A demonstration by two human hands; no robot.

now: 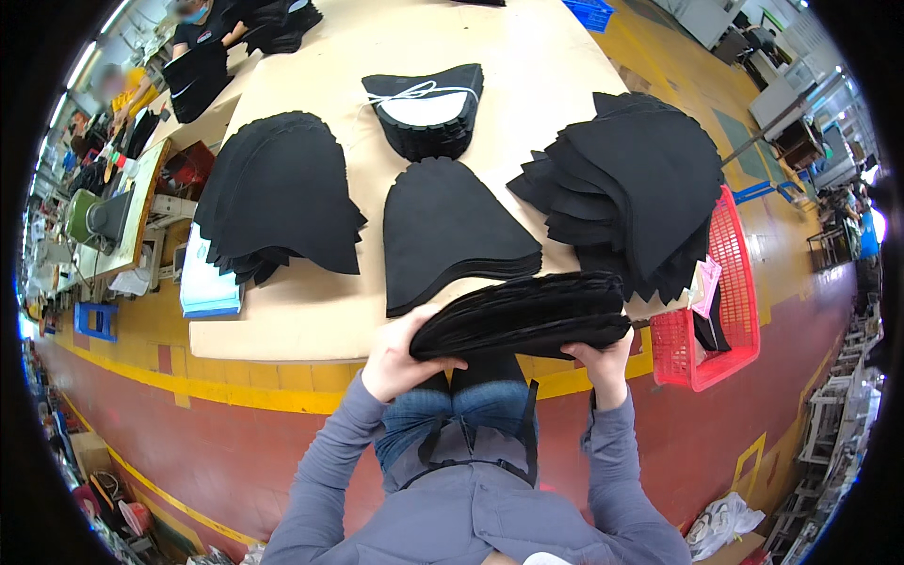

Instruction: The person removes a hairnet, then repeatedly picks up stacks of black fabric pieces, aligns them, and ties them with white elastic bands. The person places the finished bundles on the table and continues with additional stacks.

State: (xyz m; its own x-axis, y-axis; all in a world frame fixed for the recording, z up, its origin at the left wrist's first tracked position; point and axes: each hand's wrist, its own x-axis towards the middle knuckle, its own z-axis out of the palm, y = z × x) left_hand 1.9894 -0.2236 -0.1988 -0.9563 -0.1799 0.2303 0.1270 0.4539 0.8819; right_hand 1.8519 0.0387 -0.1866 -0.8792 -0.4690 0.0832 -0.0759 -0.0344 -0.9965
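Between my two hands I hold a thick stack of black fabric pieces [523, 315] just off the table's near edge, its layered edges facing up. My left hand [400, 355] grips its left end, thumb along the near side. The right end is in my right hand [605, 360], whose fingers are partly hidden behind the layers. Directly beyond lies a neat stack of curved black pieces [452, 226]. Fanned black stacks lie to the left [282, 188] and to the right [640, 179]. Farther back is a black bundle [428, 127] tied with white cord.
The pale table [273, 334] ends just in front of me. A red plastic basket [673, 353] stands at its right edge, with a pink piece [704, 287] beside it. Light-blue sheets [209, 282] lie under the left stack. Other people work at the far left.
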